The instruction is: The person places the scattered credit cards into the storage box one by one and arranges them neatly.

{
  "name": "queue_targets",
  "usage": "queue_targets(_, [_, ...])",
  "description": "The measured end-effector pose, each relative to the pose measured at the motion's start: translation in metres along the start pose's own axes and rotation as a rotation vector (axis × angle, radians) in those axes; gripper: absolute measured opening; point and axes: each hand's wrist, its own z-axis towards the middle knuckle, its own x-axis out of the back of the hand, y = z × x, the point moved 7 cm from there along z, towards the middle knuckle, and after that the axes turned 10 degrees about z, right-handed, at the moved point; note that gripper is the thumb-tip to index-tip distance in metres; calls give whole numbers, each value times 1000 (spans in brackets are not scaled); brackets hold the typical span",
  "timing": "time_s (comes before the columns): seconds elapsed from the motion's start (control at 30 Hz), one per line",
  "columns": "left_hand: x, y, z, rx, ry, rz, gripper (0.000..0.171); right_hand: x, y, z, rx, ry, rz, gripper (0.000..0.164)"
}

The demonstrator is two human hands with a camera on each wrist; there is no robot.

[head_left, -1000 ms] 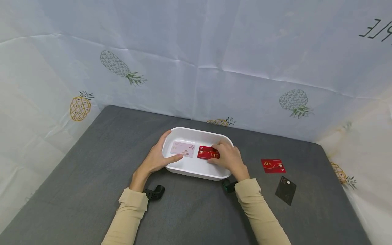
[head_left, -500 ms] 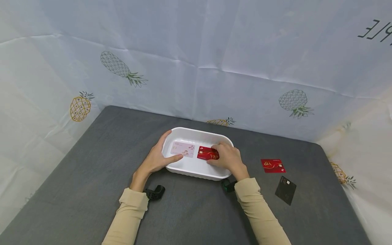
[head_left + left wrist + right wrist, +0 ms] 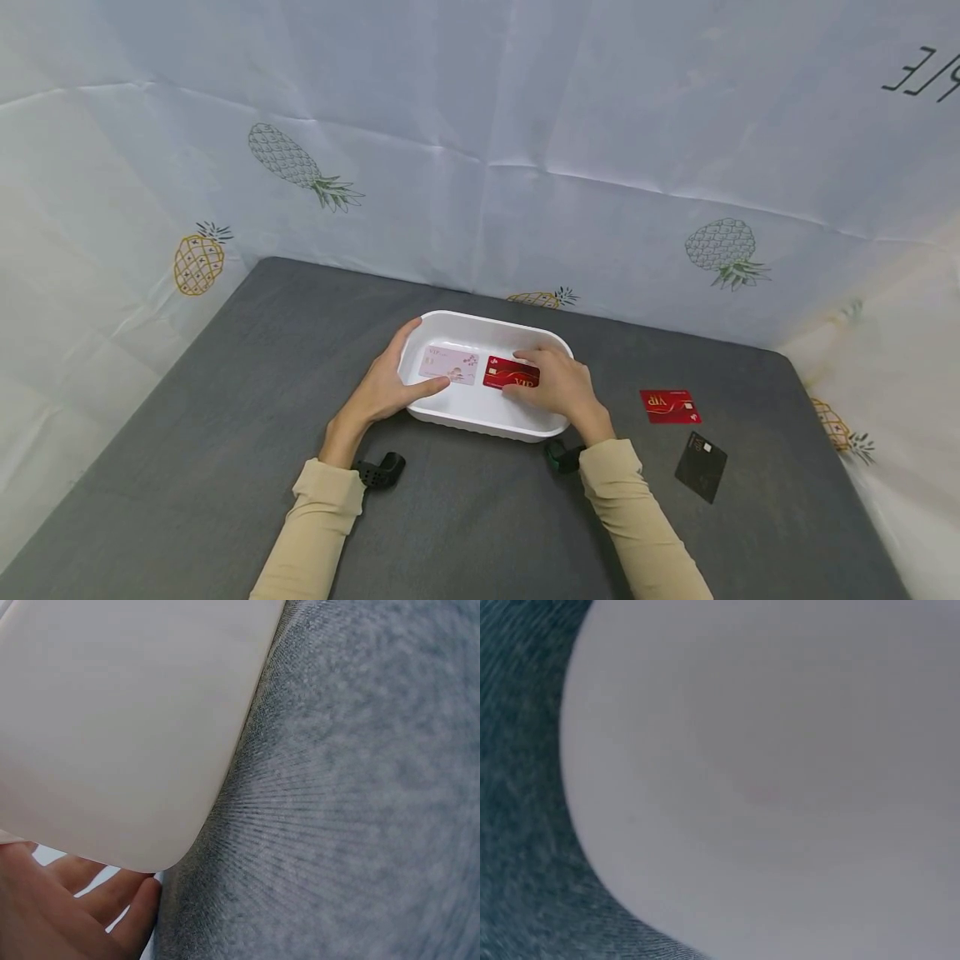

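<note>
Head view: I have the left hand (image 3: 381,387) gripping one end of the white tray (image 3: 465,408), thumb over the rim. The right hand (image 3: 561,383) has thumb and fingertips parted across the red card (image 3: 501,372); I can't tell whether they pinch it. That card is inside the tray, partly under the hand, beside the pink card (image 3: 448,363).

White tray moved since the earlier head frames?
No: the white tray shows no shift in any direction against the black card on the table.
</note>
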Motion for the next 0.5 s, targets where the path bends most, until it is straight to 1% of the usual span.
queue_targets(0.17, [0,0,0,6,0,13,106,1,0,0,17,-14,36,59])
queue_targets(0.3, [0,1,0,3,2,13,106,3,1,-1,46,-48,94,62])
queue_targets(0.5, [0,3,0,-4,1,4,107,8,7,-5,106,-92,281,65])
